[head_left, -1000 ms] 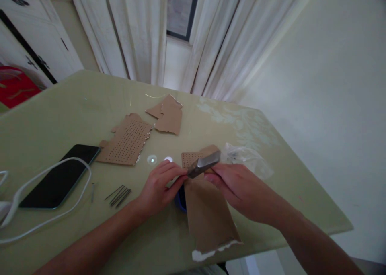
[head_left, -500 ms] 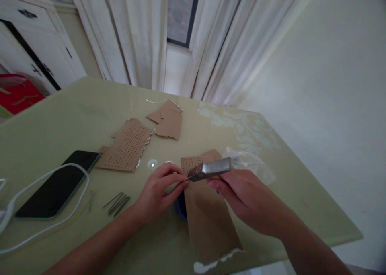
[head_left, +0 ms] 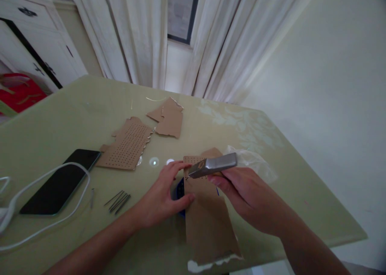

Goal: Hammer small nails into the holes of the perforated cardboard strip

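My right hand grips a hammer close behind its metal head, which hangs over the upper left part of a brown cardboard piece. Rows of small holes run across that end of the cardboard. A thin nail shows dimly just under the hammer's tip; whether it stands in the cardboard I cannot tell. My left hand has thumb and fingers spread, with the thumb and fingertips touching the cardboard's left edge. Beneath the cardboard sits a dark blue object, mostly covered.
Several nails lie to the left, and a single one beside a white cable. The cable crosses a black phone. Farther back are a perforated cardboard piece and torn scraps. Clear plastic lies right.
My left fingers have let go of the nail and opened, the thumb coming down onto the cardboard. The hammer head has shifted slightly right and up.
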Available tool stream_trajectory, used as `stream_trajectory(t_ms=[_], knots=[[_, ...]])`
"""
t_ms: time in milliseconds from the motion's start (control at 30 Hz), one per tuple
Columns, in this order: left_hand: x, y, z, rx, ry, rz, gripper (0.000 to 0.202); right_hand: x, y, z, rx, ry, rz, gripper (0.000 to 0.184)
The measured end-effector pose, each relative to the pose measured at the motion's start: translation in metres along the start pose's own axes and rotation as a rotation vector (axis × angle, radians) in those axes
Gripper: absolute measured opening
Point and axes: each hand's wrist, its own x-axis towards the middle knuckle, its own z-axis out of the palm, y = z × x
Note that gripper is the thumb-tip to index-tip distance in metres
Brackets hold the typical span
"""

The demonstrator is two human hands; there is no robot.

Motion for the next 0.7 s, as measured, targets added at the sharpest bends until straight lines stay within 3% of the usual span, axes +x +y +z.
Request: stream_trajectory(t_ms=[133, 333, 467, 700], knots=[[0.002, 0.002, -0.001, -0.066, 0.0, -0.04, 0.07, 0.006, 0.001, 0.008, -0.043, -0.177, 0.041, 0.029], [0.004, 0.01, -0.004, -0.2, -0.029, -0.207, 0.067, -0.002, 0.002, -0.008, 0.049, 0.028, 0.019, 0.03], [0.005, 0.01, -0.004, -0.229, -0.031, -0.229, 0.067, -0.001, 0.003, -0.011, 0.087, 0.065, 0.019, 0.03], [0.004, 0.008, -0.002, -0.227, -0.003, -0.178, 0.065, 0.02, 0.001, 0.017, -0.007, -0.157, 0.066, 0.027]])
